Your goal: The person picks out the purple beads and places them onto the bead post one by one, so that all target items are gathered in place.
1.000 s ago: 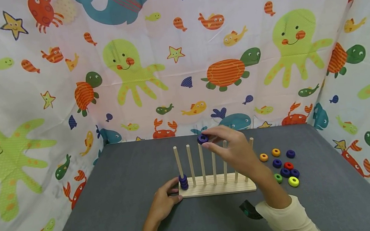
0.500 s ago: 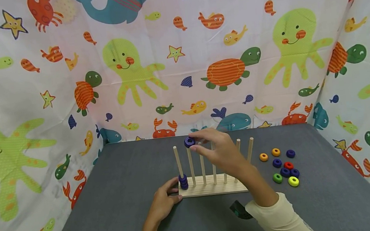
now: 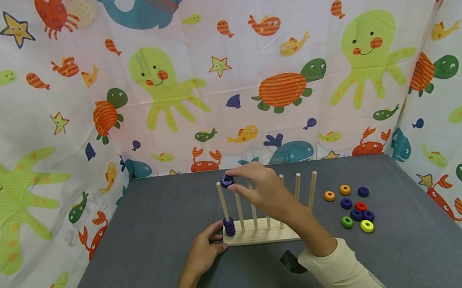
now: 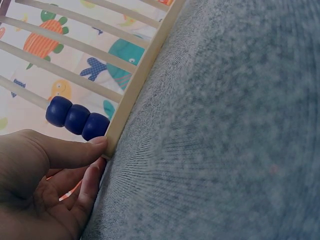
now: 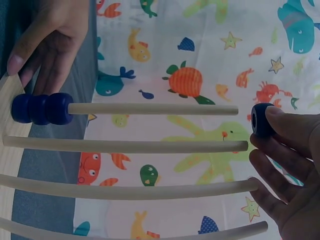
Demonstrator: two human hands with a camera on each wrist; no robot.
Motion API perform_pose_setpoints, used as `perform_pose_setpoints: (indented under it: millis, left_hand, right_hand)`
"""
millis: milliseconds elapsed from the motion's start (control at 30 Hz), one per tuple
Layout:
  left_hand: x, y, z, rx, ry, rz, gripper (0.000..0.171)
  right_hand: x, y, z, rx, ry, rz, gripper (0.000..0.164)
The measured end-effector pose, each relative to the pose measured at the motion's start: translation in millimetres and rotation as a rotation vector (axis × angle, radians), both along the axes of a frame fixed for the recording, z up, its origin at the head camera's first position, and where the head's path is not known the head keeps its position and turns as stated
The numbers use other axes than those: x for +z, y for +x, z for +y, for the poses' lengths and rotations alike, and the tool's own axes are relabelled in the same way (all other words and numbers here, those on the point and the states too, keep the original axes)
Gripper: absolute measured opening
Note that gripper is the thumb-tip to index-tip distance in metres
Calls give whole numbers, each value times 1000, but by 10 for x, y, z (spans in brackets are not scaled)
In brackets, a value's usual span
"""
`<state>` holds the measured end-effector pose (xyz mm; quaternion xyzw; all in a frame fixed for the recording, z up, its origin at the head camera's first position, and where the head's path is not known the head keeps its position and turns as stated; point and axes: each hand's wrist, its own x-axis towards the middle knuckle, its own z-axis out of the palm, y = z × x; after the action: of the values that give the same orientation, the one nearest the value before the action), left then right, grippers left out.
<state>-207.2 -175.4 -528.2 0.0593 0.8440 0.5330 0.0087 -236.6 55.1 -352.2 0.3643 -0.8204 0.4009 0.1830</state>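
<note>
A dark blue ring bead (image 3: 227, 181) is pinched between the thumb and fingers of my right hand (image 3: 264, 192). It is just above and to the right of the leftmost peg's tip in the head view; the right wrist view shows a gap between the bead (image 5: 262, 120) and that peg's end (image 5: 231, 110). Three blue beads (image 4: 76, 119) are stacked at the bottom of this peg. My left hand (image 3: 203, 251) holds the left end of the wooden peg stand (image 3: 262, 238), thumb at the base's edge (image 4: 125, 110). The other pegs carry no beads.
Loose beads lie on the grey table (image 3: 151, 274) right of the stand, among them a red bead (image 3: 360, 206), a green bead (image 3: 347, 222), a yellow bead (image 3: 366, 226), orange beads (image 3: 345, 190) and several blue ones. A patterned sea-animal curtain (image 3: 227, 107) surrounds the table.
My right hand has carried the blue bead leftward over the peg tips, from about the third peg to beside the leftmost one. My left hand has stayed at the stand's end.
</note>
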Motion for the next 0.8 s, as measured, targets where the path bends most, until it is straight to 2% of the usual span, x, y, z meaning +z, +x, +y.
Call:
perform_pose_setpoints:
  millis: [167, 367, 800]
  left_hand:
    - [-1, 1, -10, -4, 6, -4, 63]
    - [-14, -5, -20, -14, 15, -5, 63]
    - [-13, -13, -20, -19, 23, -5, 63]
  right_hand:
    - [-9, -18, -67, 25, 22, 5, 36]
    - [-32, -28, -134, 42, 17, -37, 37]
    - [-43, -53, -216, -15, 55, -106, 37]
